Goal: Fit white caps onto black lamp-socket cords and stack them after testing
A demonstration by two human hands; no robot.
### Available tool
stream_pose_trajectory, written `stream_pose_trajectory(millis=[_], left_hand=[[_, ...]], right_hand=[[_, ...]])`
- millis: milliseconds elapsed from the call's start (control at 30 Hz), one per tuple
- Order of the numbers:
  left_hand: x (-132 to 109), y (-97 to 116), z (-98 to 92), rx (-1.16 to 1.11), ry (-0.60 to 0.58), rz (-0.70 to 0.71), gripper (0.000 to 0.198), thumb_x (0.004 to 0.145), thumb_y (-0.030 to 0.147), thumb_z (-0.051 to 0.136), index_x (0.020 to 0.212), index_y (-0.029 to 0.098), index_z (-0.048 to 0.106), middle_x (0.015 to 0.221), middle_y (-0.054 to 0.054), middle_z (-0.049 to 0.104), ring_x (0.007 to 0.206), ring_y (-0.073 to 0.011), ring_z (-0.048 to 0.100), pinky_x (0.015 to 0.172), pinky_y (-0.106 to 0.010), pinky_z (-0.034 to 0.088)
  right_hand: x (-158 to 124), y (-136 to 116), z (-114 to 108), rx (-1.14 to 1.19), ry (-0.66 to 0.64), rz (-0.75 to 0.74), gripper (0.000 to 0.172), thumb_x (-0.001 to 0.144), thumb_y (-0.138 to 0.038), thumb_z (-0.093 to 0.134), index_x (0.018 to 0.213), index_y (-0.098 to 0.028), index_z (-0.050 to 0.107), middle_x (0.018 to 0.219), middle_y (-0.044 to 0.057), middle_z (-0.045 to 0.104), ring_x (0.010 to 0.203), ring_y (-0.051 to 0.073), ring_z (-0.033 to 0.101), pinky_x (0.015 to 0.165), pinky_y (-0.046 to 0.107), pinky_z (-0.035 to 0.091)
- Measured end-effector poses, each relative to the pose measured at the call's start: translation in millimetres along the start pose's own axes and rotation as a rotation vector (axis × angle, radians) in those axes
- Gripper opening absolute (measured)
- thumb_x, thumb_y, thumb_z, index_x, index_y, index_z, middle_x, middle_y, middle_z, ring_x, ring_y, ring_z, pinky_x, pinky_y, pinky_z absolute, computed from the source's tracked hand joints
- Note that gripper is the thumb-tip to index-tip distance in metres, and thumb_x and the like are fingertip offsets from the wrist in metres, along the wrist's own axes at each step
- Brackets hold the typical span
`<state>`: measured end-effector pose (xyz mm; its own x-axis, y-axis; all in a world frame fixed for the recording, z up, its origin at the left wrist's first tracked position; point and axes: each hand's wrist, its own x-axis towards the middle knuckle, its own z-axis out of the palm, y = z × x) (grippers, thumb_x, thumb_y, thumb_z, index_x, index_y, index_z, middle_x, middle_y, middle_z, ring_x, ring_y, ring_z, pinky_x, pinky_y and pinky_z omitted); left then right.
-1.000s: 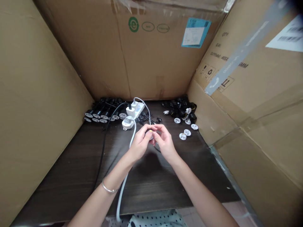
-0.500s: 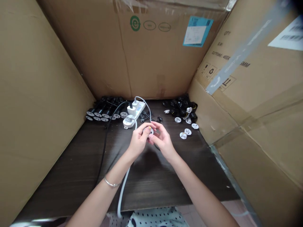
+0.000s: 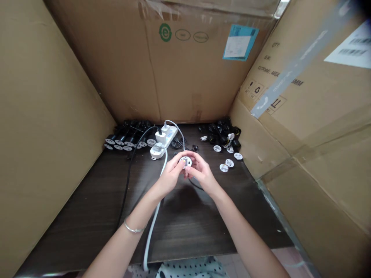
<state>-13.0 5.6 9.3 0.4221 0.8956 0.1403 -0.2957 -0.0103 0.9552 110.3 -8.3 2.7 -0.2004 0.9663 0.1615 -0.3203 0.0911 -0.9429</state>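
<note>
Both hands meet over the middle of the dark table, closed around a round white disc that has small dark parts on its face. My left hand grips it from the left with the thumb on top. From the other side my right hand holds its edge, thumb tip on the lower rim. Whatever lies under the disc is hidden by my fingers. A dark cable shows just below the hands.
A white power strip with plugged-in chargers stands behind my left hand. Black cylinders with white ends lie stacked at the back left. Loose white discs and black wired parts lie at the right. Cardboard walls enclose the table.
The disc's face now shows more fully between my thumbs. Both hands have stayed nearly in place, and the camera view has shifted slightly.
</note>
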Motion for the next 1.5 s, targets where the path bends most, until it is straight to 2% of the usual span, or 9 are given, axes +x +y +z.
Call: stream_pose_trajectory(millis=[300, 400, 533, 633, 733, 900, 1033, 1267, 1500], left_hand=[[-3, -5, 3.5, 0.066, 0.057, 0.065, 0.026, 0.082, 0.033, 0.048, 0.102, 0.017, 0.055, 0.079, -0.003, 0.052, 0.057, -0.0100, 0.047, 0.045, -0.020, 0.041], [-2, -5, -0.1, 0.028, 0.014, 0.031, 0.027, 0.082, 0.033, 0.048, 0.103, 0.016, 0.055, 0.081, -0.004, 0.052, 0.059, -0.0100, 0.047, 0.046, -0.020, 0.041], [0, -1, -6.2, -0.023, -0.096, -0.030, 0.031, 0.083, 0.031, 0.047, 0.111, 0.017, 0.053, 0.104, -0.008, 0.052, 0.068, -0.0103, 0.047, 0.055, -0.021, 0.043], [-1, 0, -7.7, 0.020, -0.114, -0.026, 0.040, 0.083, 0.031, 0.048, 0.122, 0.021, 0.047, 0.126, -0.010, 0.042, 0.081, -0.0135, 0.051, 0.062, -0.023, 0.045], [-2, -1, -6.3, 0.095, -0.060, 0.009, 0.046, 0.083, 0.030, 0.049, 0.128, 0.024, 0.040, 0.136, -0.008, 0.034, 0.098, -0.0180, 0.051, 0.074, -0.026, 0.047], [0, -2, -3.5, 0.167, 0.082, 0.103, 0.041, 0.081, 0.025, 0.053, 0.120, 0.017, 0.042, 0.122, -0.011, 0.047, 0.113, -0.0204, 0.045, 0.088, -0.030, 0.043], [1, 1, -1.8, 0.231, 0.119, 0.120, 0.034, 0.084, 0.029, 0.048, 0.115, 0.016, 0.046, 0.120, -0.011, 0.050, 0.105, -0.0197, 0.051, 0.079, -0.029, 0.048], [1, 5, -6.3, 0.385, 0.196, 0.251, 0.035, 0.086, 0.031, 0.043, 0.116, 0.018, 0.055, 0.121, -0.010, 0.049, 0.085, -0.0149, 0.054, 0.060, -0.022, 0.048], [-1, -3, -6.8, 0.536, 0.156, 0.282, 0.043, 0.088, 0.026, 0.040, 0.130, 0.020, 0.035, 0.121, -0.010, 0.051, 0.103, -0.0168, 0.053, 0.076, -0.026, 0.048]], right_hand=[[-7, 3, 4, -0.048, 0.029, -0.039, 0.029, 0.076, -0.024, 0.057, 0.103, -0.023, 0.050, 0.093, 0.002, 0.051, 0.068, 0.011, 0.050, 0.054, 0.022, 0.048], [-6, 4, 5, -0.033, 0.039, -0.030, 0.029, 0.075, -0.023, 0.058, 0.102, -0.023, 0.050, 0.092, 0.002, 0.051, 0.067, 0.010, 0.049, 0.054, 0.022, 0.048], [-3, 2, 4, -0.008, 0.029, -0.053, 0.036, 0.073, -0.022, 0.060, 0.107, -0.023, 0.049, 0.095, 0.003, 0.052, 0.065, 0.010, 0.049, 0.053, 0.022, 0.046], [-2, 2, 2, -0.002, 0.044, -0.054, 0.042, 0.073, -0.021, 0.059, 0.112, -0.024, 0.048, 0.098, 0.003, 0.053, 0.062, 0.009, 0.047, 0.050, 0.020, 0.043], [-3, 4, 1, -0.052, 0.057, -0.051, 0.041, 0.075, -0.022, 0.058, 0.115, -0.024, 0.050, 0.102, 0.003, 0.056, 0.071, 0.011, 0.053, 0.058, 0.022, 0.046], [-3, 8, -1, -0.133, 0.093, -0.057, 0.038, 0.077, -0.025, 0.056, 0.115, -0.024, 0.053, 0.116, 0.003, 0.054, 0.100, 0.017, 0.053, 0.087, 0.030, 0.045], [-3, 8, 0, -0.108, 0.122, -0.073, 0.036, 0.078, -0.026, 0.055, 0.114, -0.023, 0.054, 0.114, 0.003, 0.054, 0.094, 0.016, 0.055, 0.079, 0.028, 0.049], [-4, 3, 0, -0.337, 0.223, -0.154, 0.024, 0.080, -0.025, 0.053, 0.104, -0.020, 0.057, 0.104, 0.005, 0.058, 0.085, 0.014, 0.057, 0.073, 0.025, 0.047], [-2, 7, 1, -0.306, 0.257, -0.126, 0.027, 0.083, -0.034, 0.051, 0.105, -0.019, 0.053, 0.102, 0.005, 0.058, 0.090, 0.014, 0.056, 0.076, 0.024, 0.047]])
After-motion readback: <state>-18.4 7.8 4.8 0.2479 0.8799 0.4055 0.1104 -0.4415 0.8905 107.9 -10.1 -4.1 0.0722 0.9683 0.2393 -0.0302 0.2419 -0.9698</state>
